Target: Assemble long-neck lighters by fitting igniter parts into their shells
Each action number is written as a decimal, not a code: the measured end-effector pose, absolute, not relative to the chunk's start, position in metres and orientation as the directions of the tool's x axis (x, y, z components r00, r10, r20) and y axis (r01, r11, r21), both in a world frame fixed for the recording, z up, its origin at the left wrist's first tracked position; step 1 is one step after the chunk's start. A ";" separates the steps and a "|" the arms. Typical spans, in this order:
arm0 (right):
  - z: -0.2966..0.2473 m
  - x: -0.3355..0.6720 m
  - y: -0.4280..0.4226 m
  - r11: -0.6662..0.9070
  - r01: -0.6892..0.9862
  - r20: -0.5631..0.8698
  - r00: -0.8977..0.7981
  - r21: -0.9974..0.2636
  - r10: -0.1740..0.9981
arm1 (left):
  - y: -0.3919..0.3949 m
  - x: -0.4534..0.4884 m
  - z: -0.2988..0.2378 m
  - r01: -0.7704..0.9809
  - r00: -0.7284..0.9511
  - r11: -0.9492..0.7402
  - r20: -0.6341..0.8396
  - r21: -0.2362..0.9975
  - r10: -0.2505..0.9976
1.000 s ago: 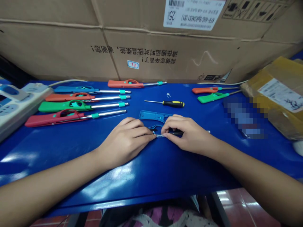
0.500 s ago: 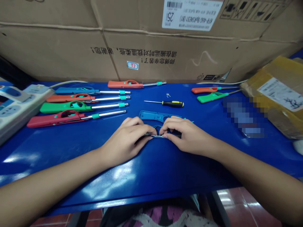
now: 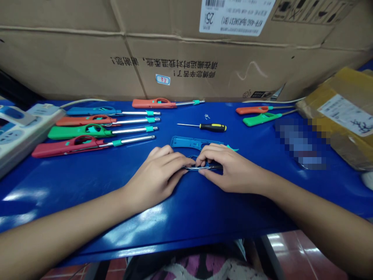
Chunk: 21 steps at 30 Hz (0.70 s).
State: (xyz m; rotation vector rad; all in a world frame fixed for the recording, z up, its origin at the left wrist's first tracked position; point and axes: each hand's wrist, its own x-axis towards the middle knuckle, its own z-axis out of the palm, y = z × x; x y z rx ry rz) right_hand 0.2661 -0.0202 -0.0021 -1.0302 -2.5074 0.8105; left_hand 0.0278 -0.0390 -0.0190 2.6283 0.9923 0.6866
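Observation:
Both of my hands bend over an opened blue lighter body (image 3: pixel 194 168) on the table, with thin pale wires along its near side. My left hand (image 3: pixel 157 173) grips its left end between thumb and fingers and hides most of that part. On its right portion, my right hand (image 3: pixel 233 165) pinches with curled fingertips and thumb; its exact hold on the wires or body is unclear. Just behind the hands lies a separate blue shell half (image 3: pixel 186 142), partly covered by the right fingers. A small turquoise piece (image 3: pixel 232 148) sticks out at its right end.
A black-and-yellow screwdriver (image 3: pixel 214 127) and several small screws (image 3: pixel 206 116) lie farther back. Several long-necked lighters, including a red one (image 3: pixel 70 146), lie at left beside a power strip (image 3: pixel 27 132). At right are a green lighter (image 3: pixel 259 118) and a yellow-taped parcel (image 3: pixel 346 112). A large carton (image 3: pixel 87 70) stands behind.
My right thumb and fingers have spread slightly, and more of the wires and blue body shows between the hands. My left fingers have shifted a little. The shell half and tools stay put.

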 end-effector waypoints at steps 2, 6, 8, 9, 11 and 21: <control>-0.001 0.266 -0.022 0.598 0.557 0.059 -0.702 -0.577 0.710 | -0.043 0.029 -0.018 0.574 0.659 -0.745 0.348 0.341 0.667; 0.000 0.267 -0.023 0.663 0.567 0.070 -0.732 -0.489 0.677 | -0.048 0.029 -0.017 0.581 0.667 -0.761 0.367 0.288 0.648; 0.001 0.267 -0.023 0.682 0.560 0.074 -0.745 -0.471 0.662 | -0.050 0.028 -0.017 0.577 0.675 -0.775 0.385 0.258 0.630; 0.001 0.268 -0.023 0.683 0.556 0.074 -0.748 -0.473 0.660 | -0.050 0.027 -0.017 0.575 0.680 -0.782 0.390 0.242 0.621; 0.002 0.268 -0.023 0.677 0.546 0.075 -0.749 -0.493 0.658 | -0.051 0.027 -0.017 0.574 0.690 -0.790 0.392 0.216 0.608; 0.003 0.268 -0.024 0.685 0.529 0.080 -0.760 -0.500 0.645 | -0.052 0.027 -0.019 0.556 0.692 -0.789 0.380 0.262 0.614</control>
